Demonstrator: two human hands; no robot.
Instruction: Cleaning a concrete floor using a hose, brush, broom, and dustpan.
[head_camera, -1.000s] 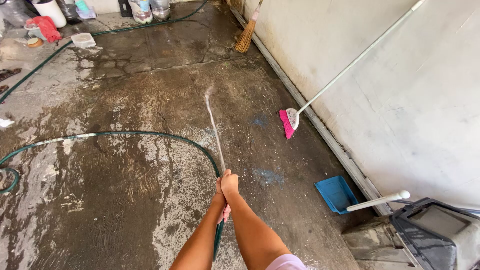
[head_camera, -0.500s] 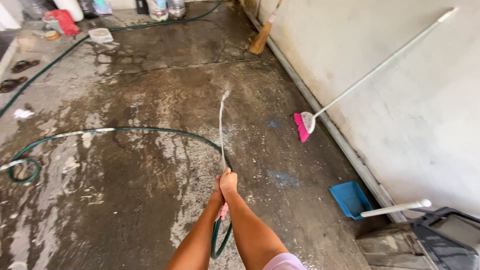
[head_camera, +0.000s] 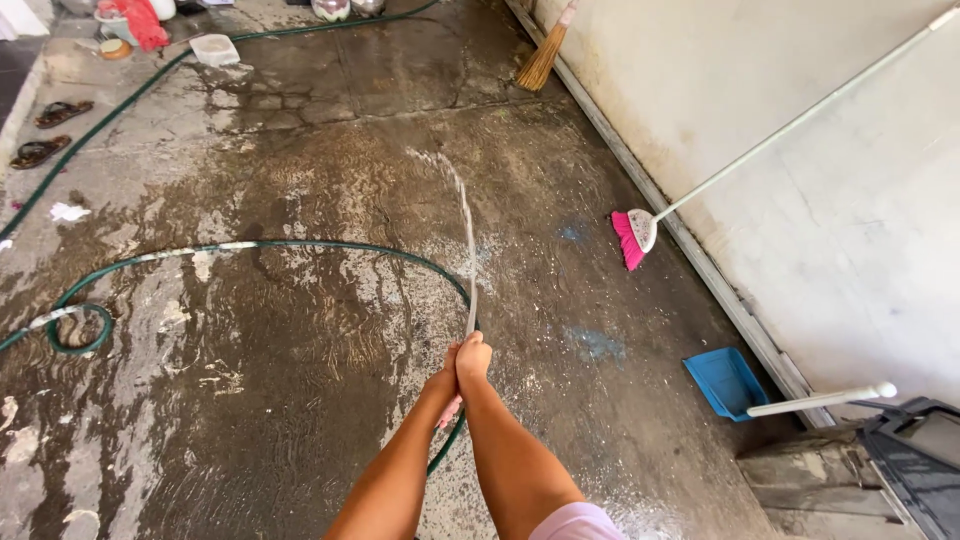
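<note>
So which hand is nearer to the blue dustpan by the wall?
Right. The right hand grips the hose end on the side toward the blue dustpan; the left hand sits just beyond it, farther from the dustpan.

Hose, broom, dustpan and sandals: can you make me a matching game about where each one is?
Things:
1. green hose
2. pink-bristled broom
3. blue dustpan
4. pair of sandals

Places:
A. flat on the floor at the foot of the wall, white handle pointing right
B. far left edge of the floor
C. looping across the wet floor, its end in both hands
D. leaning with its long handle against the wall

Pairs: 1-C, 2-D, 3-A, 4-B
</note>
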